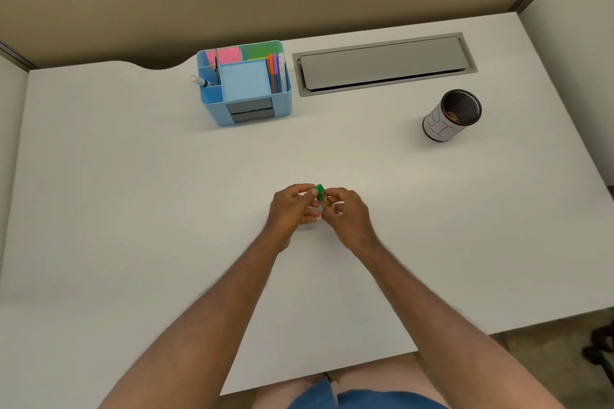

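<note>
We hold a small green binder clip point(320, 191) between both hands, just above the middle of the white tabletop point(133, 192). It is well short of the blue plastic desk organiser point(244, 90) and the black mesh cup with a white paper label point(452, 116). Our left hand point(294, 209) pinches the clip from its side with thumb and forefinger, the other fingers curled underneath. Our right hand point(345, 212) meets it from the other side, its grip clamped on a small brownish-gold piece point(329, 206) just below the green body. Whether that piece is the clip's wire handle or something caught in its mouth is too small to tell.

To do this well, we judge that the left grip should stay firm on the green body and act as the anchor, while the right fingertips do the fine work. The spring is likely stiff, so we should press squarely and slowly; a slanted squeeze could let the clip snap away. Working low over the tabletop means anything that slips will not travel far.

Our forearms run in from the lower corners and converge in a V. Both wrists bend slightly inward, backs of the hands turned up and outward, fingertips touching around the clip.
</note>
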Motion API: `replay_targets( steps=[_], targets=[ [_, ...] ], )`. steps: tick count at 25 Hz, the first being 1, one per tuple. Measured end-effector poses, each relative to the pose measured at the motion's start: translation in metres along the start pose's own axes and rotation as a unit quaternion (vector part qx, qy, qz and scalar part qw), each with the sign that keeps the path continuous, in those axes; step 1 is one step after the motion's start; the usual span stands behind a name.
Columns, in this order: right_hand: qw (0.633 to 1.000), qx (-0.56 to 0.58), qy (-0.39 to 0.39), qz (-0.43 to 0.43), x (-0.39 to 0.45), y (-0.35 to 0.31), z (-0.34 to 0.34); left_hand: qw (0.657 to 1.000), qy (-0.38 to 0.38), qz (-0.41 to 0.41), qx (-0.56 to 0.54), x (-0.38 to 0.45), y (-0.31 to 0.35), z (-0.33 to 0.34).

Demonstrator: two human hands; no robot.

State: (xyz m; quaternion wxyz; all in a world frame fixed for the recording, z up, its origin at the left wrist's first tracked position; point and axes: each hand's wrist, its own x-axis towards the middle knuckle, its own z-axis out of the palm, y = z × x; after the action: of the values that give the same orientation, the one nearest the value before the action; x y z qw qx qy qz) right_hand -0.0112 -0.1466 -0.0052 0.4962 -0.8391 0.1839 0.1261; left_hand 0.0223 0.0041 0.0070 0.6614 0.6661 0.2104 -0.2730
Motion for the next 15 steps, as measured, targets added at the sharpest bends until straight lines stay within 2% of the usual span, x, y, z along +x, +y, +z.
replay_targets(
  steps=[4, 9, 15],
  targets=[
    [0.999, -0.012, 0.021, -0.026, -0.006, -0.012, -0.026, 0.998, -0.045, 0.039, 0.024, -0.005, 0.02, 0.005],
    [0.996, 0.024, 0.047, -0.077, -0.016, -0.03, -0.065, 0.991, -0.12, 0.059, 0.012, -0.015, 0.051, 0.018],
    [0.993, 0.064, 0.034, -0.098, -0.021, -0.036, -0.112, 0.982, -0.17, 0.085, -0.002, -0.028, 0.074, 0.046]
  ],
)
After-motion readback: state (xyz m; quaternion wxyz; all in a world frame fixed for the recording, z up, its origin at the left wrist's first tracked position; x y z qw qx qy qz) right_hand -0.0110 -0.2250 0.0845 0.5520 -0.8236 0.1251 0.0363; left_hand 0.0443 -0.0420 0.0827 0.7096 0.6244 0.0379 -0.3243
